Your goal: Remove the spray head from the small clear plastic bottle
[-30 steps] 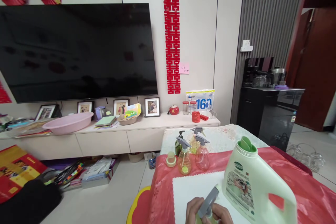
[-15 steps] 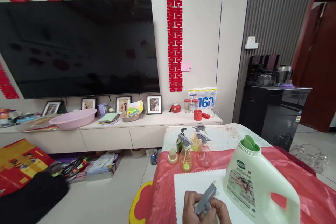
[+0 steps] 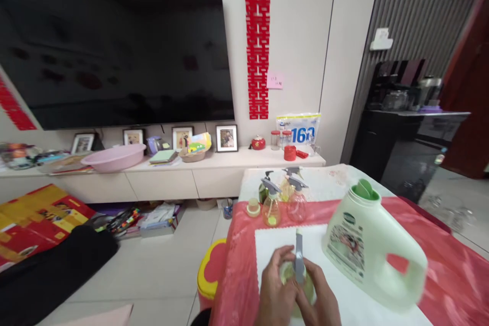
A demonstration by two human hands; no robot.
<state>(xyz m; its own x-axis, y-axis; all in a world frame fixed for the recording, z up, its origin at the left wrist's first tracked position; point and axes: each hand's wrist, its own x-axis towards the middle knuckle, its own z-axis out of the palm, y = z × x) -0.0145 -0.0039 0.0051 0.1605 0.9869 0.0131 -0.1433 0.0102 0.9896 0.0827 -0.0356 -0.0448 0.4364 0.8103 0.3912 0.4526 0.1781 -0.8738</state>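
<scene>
Grey trigger head [image 3: 298,260] tops small yellowish spray bottle [image 3: 301,290], clasped between your hands over white mat [image 3: 278,244] on red tablecloth [image 3: 451,270]. Your left hand [image 3: 275,290] wraps bottle's left side, fingers curled. Your right hand [image 3: 321,298] closes round right side, beneath trigger. Green detergent jug [image 3: 367,244] stands just right; three spray bottles [image 3: 284,204] cluster beyond mat.

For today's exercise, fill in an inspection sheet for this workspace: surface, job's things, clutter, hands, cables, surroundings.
Surface: table under red cloth, white mat on top.
Job's things: small spray bottle with grey trigger, held in both hands.
Clutter: large green jug; spray bottles at the far edge.
Hands: left hand and right hand wrap the bottle.
Cables: nothing seen.
Surroundings: television, pink basin, black cabinet.
</scene>
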